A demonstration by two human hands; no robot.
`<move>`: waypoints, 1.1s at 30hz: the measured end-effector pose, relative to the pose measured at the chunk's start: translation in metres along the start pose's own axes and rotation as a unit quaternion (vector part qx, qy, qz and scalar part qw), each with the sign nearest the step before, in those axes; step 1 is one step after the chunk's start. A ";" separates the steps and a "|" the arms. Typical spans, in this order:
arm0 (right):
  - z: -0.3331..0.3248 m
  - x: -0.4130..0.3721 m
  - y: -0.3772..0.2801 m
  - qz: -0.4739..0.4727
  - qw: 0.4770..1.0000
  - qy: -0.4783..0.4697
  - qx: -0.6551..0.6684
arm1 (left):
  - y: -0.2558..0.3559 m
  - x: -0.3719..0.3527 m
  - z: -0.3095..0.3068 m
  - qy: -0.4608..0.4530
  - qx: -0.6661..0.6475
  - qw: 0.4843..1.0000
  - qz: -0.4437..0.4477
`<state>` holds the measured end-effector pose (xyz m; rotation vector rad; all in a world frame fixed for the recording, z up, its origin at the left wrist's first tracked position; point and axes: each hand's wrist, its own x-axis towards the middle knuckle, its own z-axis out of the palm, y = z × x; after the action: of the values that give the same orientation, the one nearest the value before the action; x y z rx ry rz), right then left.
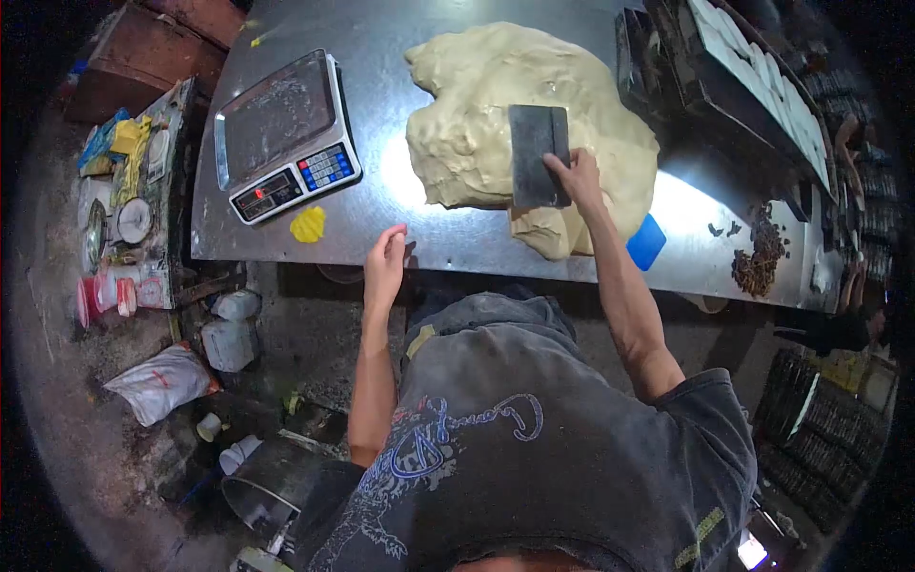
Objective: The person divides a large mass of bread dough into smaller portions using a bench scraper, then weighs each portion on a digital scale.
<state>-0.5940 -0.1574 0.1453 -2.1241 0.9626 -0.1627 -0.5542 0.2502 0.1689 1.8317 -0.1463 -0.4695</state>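
Observation:
A large mass of pale dough [496,76] lies spread on the metal table. My right hand [579,181] grips a dark rectangular dough scraper [536,143], which stands over the dough's lower middle part. Whether its edge has sunk into the dough is hidden. Below the scraper, a smaller flap of dough [543,234] bulges toward the table's front edge. My left hand [384,262] hovers near that edge, left of the dough, with its fingers loosely bent and nothing visible in them. Nearest to it are a yellow scrap [308,225] and a digital scale [343,153].
A blue plastic piece [647,242] lies by the dough's right side on the metal table [438,250]. Farther right are dark crumbs [760,255] and stacked trays [743,67]. A cluttered side table [157,276], jugs [229,345] and a white sack [162,381] stand left.

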 end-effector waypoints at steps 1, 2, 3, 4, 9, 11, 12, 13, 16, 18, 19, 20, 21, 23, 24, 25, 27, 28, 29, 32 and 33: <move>0.009 -0.008 -0.002 -0.020 0.998 0.044 -0.047 | 0.007 0.007 -0.004 -0.004 -0.021 1.000 -0.003; 0.015 -0.012 -0.001 -0.043 0.990 0.092 -0.096 | 0.014 0.020 -0.003 -0.008 -0.045 0.999 -0.004; 0.021 -0.021 -0.006 -0.026 0.986 0.124 -0.105 | 0.017 0.034 -0.004 -0.028 -0.016 0.999 0.019; 0.026 -0.037 -0.014 -0.068 0.970 0.195 -0.129 | 0.019 0.050 -0.004 -0.046 0.011 0.998 0.041; 0.028 -0.097 -0.081 -0.061 0.993 0.024 0.095 | 0.044 0.120 0.013 -0.135 0.116 0.976 0.129; 0.016 -0.096 -0.105 -0.108 0.983 0.039 0.144 | 0.054 0.155 0.025 -0.161 0.175 0.957 0.164; 0.011 -0.093 -0.114 -0.132 0.976 0.045 0.166 | 0.049 0.175 0.035 -0.170 0.196 0.950 0.175; 0.013 -0.077 -0.101 -0.157 0.974 0.065 0.148 | 0.047 0.191 0.044 -0.179 0.216 0.942 0.186; 0.010 -0.056 -0.142 -0.161 0.984 0.056 0.055 | 0.060 0.220 0.062 -0.132 0.421 0.874 0.202; 0.035 -0.026 -0.133 -0.178 0.982 0.048 -0.040 | 0.044 0.239 0.073 -0.113 0.383 0.898 0.185; 0.050 -0.016 -0.131 -0.178 0.981 0.048 -0.067 | 0.039 0.243 0.074 -0.107 0.339 0.918 0.174; 0.064 -0.006 -0.131 -0.178 0.979 0.043 -0.094 | 0.033 0.246 0.076 -0.101 0.294 0.937 0.159; 0.074 0.003 -0.138 -0.209 0.971 0.047 -0.109 | 0.027 0.246 0.076 -0.064 0.280 0.938 0.194; 0.092 0.012 -0.144 -0.258 0.956 0.046 -0.133 | 0.018 0.258 0.078 -0.061 0.258 0.950 0.166; 0.099 0.023 -0.146 -0.246 0.947 -0.003 -0.206 | 0.015 0.257 0.076 -0.067 0.251 0.954 0.147; 0.104 0.029 -0.161 -0.206 0.952 -0.036 -0.224 | 0.023 0.257 0.070 -0.072 0.244 0.957 0.143; 0.118 0.041 -0.168 -0.229 0.941 -0.045 -0.246 | 0.018 0.260 0.068 -0.056 0.222 0.965 0.129; 0.127 0.046 -0.167 -0.219 0.936 -0.054 -0.270 | 0.015 0.256 0.066 -0.056 0.216 0.967 0.121; 0.133 0.049 -0.169 -0.224 0.934 -0.075 -0.268 | 0.016 0.248 0.063 -0.058 0.213 0.969 0.107; 0.150 0.061 -0.170 -0.256 0.918 -0.100 -0.286 | 0.014 0.206 0.059 -0.046 0.204 0.974 0.084; 0.150 0.062 -0.177 -0.230 0.921 -0.110 -0.294 | 0.016 0.188 0.058 -0.048 0.195 0.977 0.073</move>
<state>-0.3869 -0.0368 0.1557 -2.8282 0.3840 0.1569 -0.4036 0.1308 0.1242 2.1620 -0.4622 -0.4480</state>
